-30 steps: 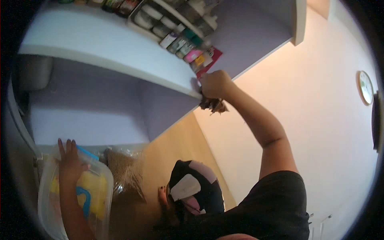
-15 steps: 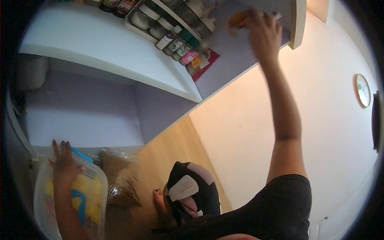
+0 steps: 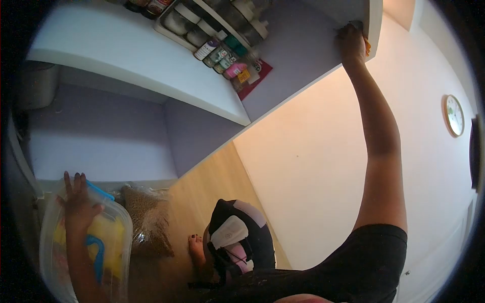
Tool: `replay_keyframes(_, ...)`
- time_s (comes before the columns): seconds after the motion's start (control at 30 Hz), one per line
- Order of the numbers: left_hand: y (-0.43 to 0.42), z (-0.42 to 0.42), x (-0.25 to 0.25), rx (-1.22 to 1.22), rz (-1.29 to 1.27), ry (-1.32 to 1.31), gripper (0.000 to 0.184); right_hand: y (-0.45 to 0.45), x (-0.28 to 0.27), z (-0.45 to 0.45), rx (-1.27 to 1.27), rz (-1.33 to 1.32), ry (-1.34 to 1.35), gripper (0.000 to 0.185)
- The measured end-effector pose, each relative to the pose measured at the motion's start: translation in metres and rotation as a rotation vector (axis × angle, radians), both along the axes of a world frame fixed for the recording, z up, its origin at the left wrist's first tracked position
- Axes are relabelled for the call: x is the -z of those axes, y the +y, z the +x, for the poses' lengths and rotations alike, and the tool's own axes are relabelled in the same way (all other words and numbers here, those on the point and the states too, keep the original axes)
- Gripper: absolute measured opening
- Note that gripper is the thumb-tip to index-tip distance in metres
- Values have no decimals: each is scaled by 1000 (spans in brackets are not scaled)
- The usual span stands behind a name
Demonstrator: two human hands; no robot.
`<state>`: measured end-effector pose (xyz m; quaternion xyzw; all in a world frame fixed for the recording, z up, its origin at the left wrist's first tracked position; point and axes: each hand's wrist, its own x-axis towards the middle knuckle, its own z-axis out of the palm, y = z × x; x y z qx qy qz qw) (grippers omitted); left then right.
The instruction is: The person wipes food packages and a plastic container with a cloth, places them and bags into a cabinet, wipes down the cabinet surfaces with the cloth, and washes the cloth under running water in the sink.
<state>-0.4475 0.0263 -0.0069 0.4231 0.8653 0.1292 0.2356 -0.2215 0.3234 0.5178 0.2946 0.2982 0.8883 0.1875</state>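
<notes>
Hands well apart; orange item [image 3: 368, 47] at the right hand [image 3: 352, 44], far from the left.
Left hand [image 3: 80, 209] spread, fingers parted, over the clear box [image 3: 127, 237], beside the bag of brown pellets [image 3: 146, 222]; spice jars [image 3: 222, 56] lie between the hands; right hand, the nearer, appears closed on the orange item, against the cabinet's pale edge [image 3: 375, 30]; visible sliver runs roughly along that edge, true long axis unclear; the rest is hidden by the hand, fingertips dim; box cut off below.
</notes>
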Motion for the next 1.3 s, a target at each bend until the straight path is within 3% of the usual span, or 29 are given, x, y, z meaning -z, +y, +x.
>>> replay_keyframes(0.2, -4, 0, -3, 35, -46, 39, 94, 1, 22, 10, -224, -286, 61, 16)
replay_keyframes(0.27, -2, -1, -5, 60, -78, 46, 95, -40, 48, 38, -338, -734, 680, 20)
replay_keyframes(0.33, -1, -2, -4, 81, -102, 61, 95, -76, 61, 41, 600, -728, 1508, 19)
replay_keyframes(0.4, 1, -4, -8, 77, -147, 23, 96, -45, 47, 112, 359, -667, 864, 17)
replay_keyframes(0.43, 2, -4, -9, 65, -144, 27, 96, -53, 51, 115, 345, -669, 865, 17)
replay_keyframes(0.5, 1, -2, -14, 75, -157, 19, 96, -70, 66, 132, -366, -599, 871, 18)
replay_keyframes(0.53, 0, -1, -12, 86, -174, 13, 96, -65, 65, 143, -348, -610, 872, 18)
replay_keyframes(0.6, -4, -1, 0, 81, -52, 80, 94, -57, 67, 155, 496, -720, 938, 18)
replay_keyframes(0.63, -4, -2, 2, 70, -72, 76, 94, -58, 71, 156, 267, -784, 1052, 20)
replay_keyframes(0.73, 0, -1, -6, 63, -89, 61, 91, -66, 96, 125, 436, -877, 1223, 21)
replay_keyframes(0.77, 2, -1, -8, 59, -99, 62, 90, -40, 101, 150, 394, -1034, 1015, 22)
replay_keyframes(0.87, 1, -2, 3, 56, -103, 88, 89, -48, 146, 127, 229, -1179, 1109, 27)
replay_keyframes(1.0, 4, 0, 6, 58, -85, 110, 87, -48, 225, 95, 425, -1595, 1171, 21)
replay_keyframes(1.07, 2, 4, 8, 39, -88, 165, 85, -48, 272, 78, 231, -2060, 817, 21)
replay_keyframes(1.3, 2, 6, 23, -3, -64, 229, 86, -56, 412, 9, 14, -2402, 966, 24)
